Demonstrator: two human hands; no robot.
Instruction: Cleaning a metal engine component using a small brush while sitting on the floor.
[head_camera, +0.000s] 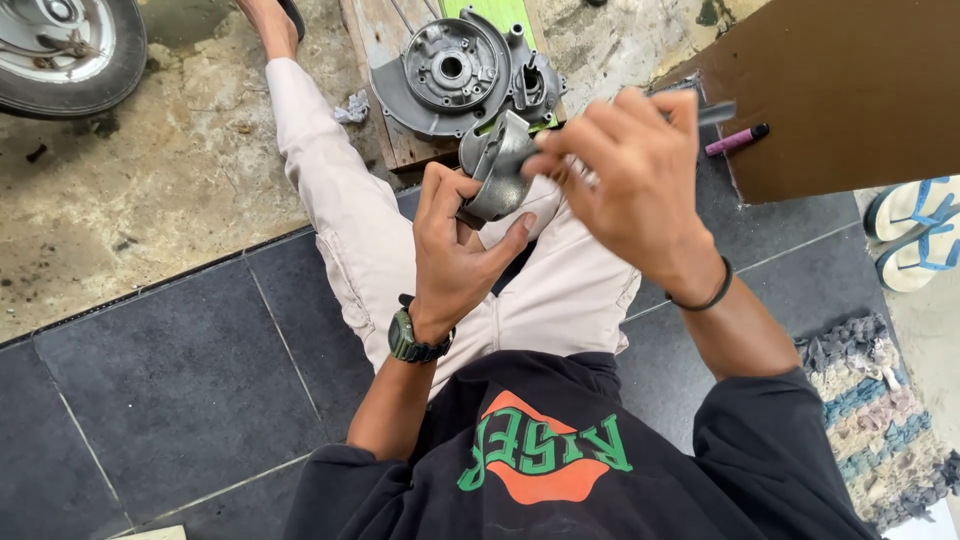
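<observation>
Dark tile floor (180, 390), cracked concrete (170, 160) beyond, woven rug (870, 420) right.

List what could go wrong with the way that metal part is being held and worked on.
The left hand alone holds the grey metal part in mid-air over the lap; it could slip and drop onto the legs. The right hand works a dark tool close to the left fingers, which might get nicked.

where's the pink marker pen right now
In the head view, the pink marker pen with a black cap lies upper right on the brown board, just beyond the right hand.
</observation>
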